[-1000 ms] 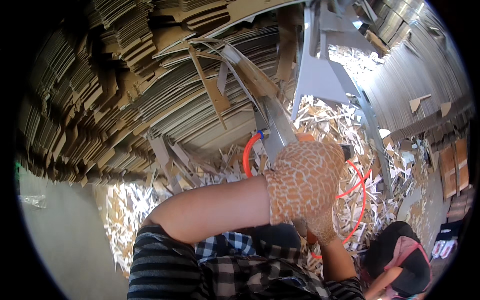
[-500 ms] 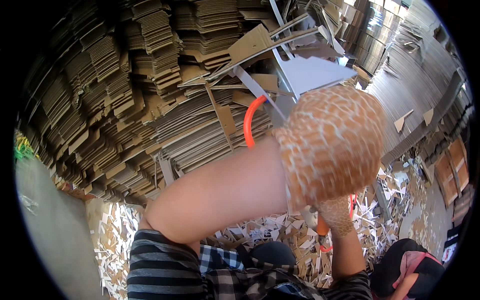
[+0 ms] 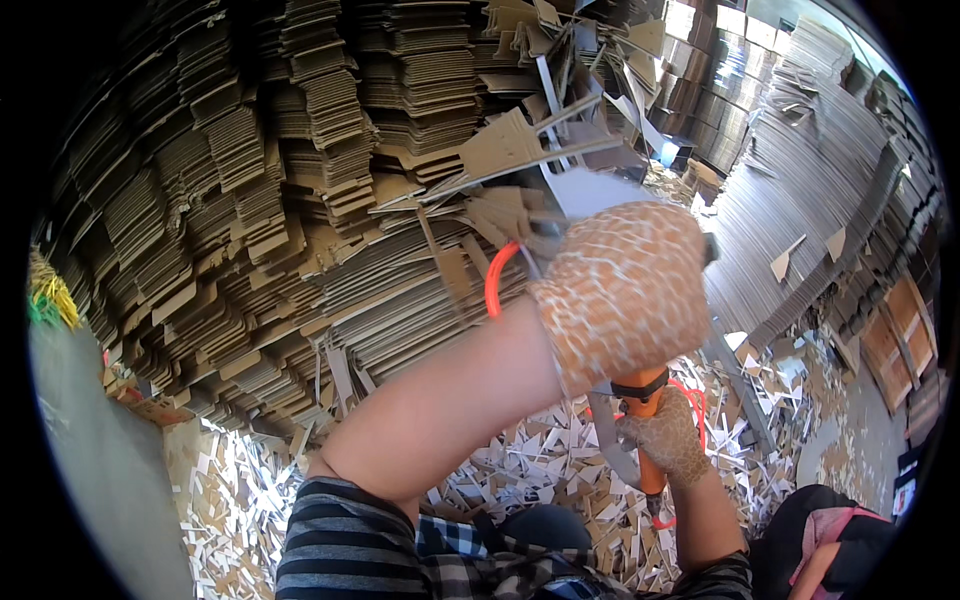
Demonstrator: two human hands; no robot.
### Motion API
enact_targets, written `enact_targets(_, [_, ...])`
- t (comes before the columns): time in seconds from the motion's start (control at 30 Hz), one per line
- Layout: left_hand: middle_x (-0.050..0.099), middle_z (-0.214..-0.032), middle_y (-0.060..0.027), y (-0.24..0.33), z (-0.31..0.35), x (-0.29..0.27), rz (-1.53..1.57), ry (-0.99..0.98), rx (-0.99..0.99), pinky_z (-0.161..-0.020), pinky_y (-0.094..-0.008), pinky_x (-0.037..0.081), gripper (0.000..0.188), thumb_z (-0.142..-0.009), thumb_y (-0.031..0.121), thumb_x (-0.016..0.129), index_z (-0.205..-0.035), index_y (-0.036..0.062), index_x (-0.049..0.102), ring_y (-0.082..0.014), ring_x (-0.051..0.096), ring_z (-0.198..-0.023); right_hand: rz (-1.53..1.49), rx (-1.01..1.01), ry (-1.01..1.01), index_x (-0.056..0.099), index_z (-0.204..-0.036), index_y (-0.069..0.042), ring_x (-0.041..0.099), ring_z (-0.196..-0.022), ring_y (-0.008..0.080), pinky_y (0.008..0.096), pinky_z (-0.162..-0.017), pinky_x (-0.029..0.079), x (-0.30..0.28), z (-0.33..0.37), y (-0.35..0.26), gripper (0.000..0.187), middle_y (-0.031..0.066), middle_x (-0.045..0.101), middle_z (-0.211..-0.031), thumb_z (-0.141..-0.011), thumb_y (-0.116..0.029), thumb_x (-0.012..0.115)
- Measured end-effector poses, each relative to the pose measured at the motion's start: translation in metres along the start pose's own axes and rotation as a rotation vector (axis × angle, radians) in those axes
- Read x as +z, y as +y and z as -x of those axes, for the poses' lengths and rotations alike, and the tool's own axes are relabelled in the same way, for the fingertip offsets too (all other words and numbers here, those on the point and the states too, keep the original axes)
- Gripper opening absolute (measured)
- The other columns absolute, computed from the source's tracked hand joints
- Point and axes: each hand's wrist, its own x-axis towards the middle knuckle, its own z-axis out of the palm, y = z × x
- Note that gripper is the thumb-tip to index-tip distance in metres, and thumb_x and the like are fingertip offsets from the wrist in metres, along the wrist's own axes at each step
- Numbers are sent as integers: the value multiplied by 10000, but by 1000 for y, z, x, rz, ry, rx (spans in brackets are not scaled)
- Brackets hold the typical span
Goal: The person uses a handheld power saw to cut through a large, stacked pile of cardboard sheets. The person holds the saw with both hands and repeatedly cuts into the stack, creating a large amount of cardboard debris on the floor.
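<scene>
Right up close, checked cloth (image 3: pixel 455 575) lies at the lower edge, with a striped sleeve (image 3: pixel 345 535) pushed above the left elbow, and here's the right hand (image 3: pixel 675 440), gloved in a tan pattern, fingers wrapped firmly around an orange tool (image 3: pixel 652 472)! That tool stands lengthwise in front of the body, a dark band (image 3: pixel 640 387) circling its upper part, a flat metal lever (image 3: pixel 612 440) along its left side, and a red hose (image 3: pixel 663 523) at its lower end. Over the top comes the left hand (image 3: pixel 630 295), patterned cover and all, hiding the tool's upper end; its fingers are out of sight, so whether it grips, there's no telling. A dark knob (image 3: pixel 711 248) pokes out just beyond it. Down below, pale cardboard scraps (image 3: pixel 540 455) litter the floor! Off to the lower right, another person (image 3: pixel 825 540) in black and pink bends low. Past the left hand sits a white panel (image 3: pixel 590 190), partly covered by it, then the big stacks of brown cardboard (image 3: pixel 330 130) filling the left, and farther over on the right, a tall grey stack (image 3: pixel 810 180), its edges packed tight.
</scene>
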Motion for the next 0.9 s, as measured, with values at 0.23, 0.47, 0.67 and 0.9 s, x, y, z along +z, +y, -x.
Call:
enact_targets(0.23, [671,-825,-277,-53,4,76,47,169,-1,-775,-441,561,298,-725,175,646,-885,-76,669,-381,696,-816,14,217,-36,638,-998,-15,671,-672,167,320,-567,548,5,31,10,344,89,693,-870,-673,-59,741])
enact_targets(0.47, [668,-844,-237,-12,27,61,149,-78,36,-769,-486,525,312,-814,189,641,-998,-58,594,-404,666,-825,51,45,-56,592,-1236,-33,665,-977,203,361,-867,524,16,44,20,590,83,710,-1071,-676,-74,774])
enact_targets(0.67, [675,-777,-214,44,45,23,-32,-66,136,-654,-431,567,300,-724,96,675,-945,-92,599,-361,703,-748,41,-91,207,674,-932,-6,611,-760,245,386,-788,480,9,48,34,251,116,650,-777,-780,-203,701])
enact_targets(0.9, [668,-774,-239,33,48,-10,39,187,351,-682,-463,559,277,-734,95,639,-948,-78,607,-382,695,-750,-138,-160,152,658,-1052,12,628,-820,134,308,-728,491,-1,27,-88,304,41,690,-891,-821,-164,748])
